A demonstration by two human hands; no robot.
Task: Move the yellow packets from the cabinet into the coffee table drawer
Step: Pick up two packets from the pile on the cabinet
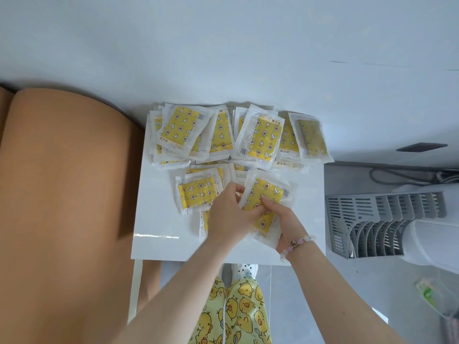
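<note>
Dozens of yellow packets (258,137) lie in a loose, overlapping heap at the back of a white top (159,247), against the wall. A few more sit nearer, with one small stack (197,193) just left of the hands.

Both hands are on one held packet (267,192); it may be a thin bundle, can't tell how many. The left hand (231,217) pinches its left edge with curled fingers. The right hand (285,219) has its thumb on the printed face and fingers underneath. The packet is tilted and looks raised off the top, near the front middle.

No drawer or coffee table in view, so nothing is visibly delivered. Can't tell whether this white top is the cabinet.

Judgement: gathering phase, bulk unmoved, hands collecting a batch to carry. Left to do: pick up the rest, probably over several trips, and get it all into the drawer.

Sofa (62,194) to the left, grey rack (367,219) on the floor to the right.
</note>
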